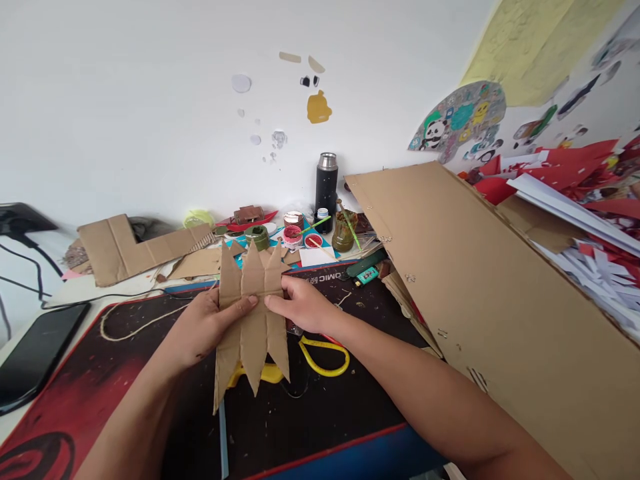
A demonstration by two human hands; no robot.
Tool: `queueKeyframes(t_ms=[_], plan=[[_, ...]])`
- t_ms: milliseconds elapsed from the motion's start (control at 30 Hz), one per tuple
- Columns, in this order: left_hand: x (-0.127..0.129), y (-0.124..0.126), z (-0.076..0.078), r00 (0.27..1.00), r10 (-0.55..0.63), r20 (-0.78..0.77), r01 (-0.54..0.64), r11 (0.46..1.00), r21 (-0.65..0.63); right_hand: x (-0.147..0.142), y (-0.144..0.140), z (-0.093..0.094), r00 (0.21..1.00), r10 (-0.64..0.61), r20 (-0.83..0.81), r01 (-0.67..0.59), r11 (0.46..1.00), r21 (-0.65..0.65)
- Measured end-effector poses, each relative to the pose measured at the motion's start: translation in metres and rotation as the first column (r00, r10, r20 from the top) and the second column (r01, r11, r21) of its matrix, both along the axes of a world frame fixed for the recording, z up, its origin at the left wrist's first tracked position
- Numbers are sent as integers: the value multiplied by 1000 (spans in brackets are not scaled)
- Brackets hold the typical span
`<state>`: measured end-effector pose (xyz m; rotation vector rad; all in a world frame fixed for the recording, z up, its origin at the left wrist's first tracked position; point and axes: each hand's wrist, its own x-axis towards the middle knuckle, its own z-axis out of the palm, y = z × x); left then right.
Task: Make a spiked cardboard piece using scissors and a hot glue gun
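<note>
My left hand (203,327) and my right hand (305,307) hold up a cut piece of brown cardboard (253,320) with pointed spikes at its top and bottom. The left thumb presses on its front near the middle; the right fingers pinch its right edge. Below it on the black and red desk mat (115,373) lie yellow-handled scissors (325,353), partly hidden by the cardboard and my right wrist.
A large cardboard sheet (480,287) leans at the right over red and white paper scraps (575,193). Paint jars (293,235), a black flask (327,181) and cardboard offcuts (130,248) crowd the back. A dark tablet (35,353) and string (135,327) lie left.
</note>
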<state>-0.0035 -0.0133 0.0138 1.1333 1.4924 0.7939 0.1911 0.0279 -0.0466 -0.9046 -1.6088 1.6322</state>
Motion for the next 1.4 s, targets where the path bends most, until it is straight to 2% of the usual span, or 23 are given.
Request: queueKeyframes(t_ms=[133,333,400,533,667,767,900,1100,1267,1400], plan=[[-1,1,-3,998,-24,-63,26,999,29,-2,-1,-5,999,-41,21,41,999,32],[2,4,-12,940,-12,-342,77,981,178,-2,4,-11,989,-109,102,99,990,99],[5,5,-11,955,-6,-296,57,985,166,-1,5,-10,988,-115,99,105,990,94],[4,4,-9,997,28,-71,-22,996,88,2,4,0,996,-84,42,82,996,47],[-3,3,-10,999,-37,35,35,998,57,5,2,10,998,-66,-3,66,997,42],[-5,3,-10,996,-75,43,74,997,29,6,2,12,998,-68,3,68,997,39],[-3,2,-8,998,-34,54,32,999,30,5,2,11,998,-58,-10,58,998,-3],[-5,2,-9,999,-39,37,37,998,50,3,1,11,999,-43,-10,43,996,-77],[-5,2,-8,999,-35,5,35,998,43,3,2,7,1000,-19,-25,17,997,-81],[-2,2,-3,1000,-28,-13,28,999,43,3,4,1,1000,-2,-29,1,999,-35]])
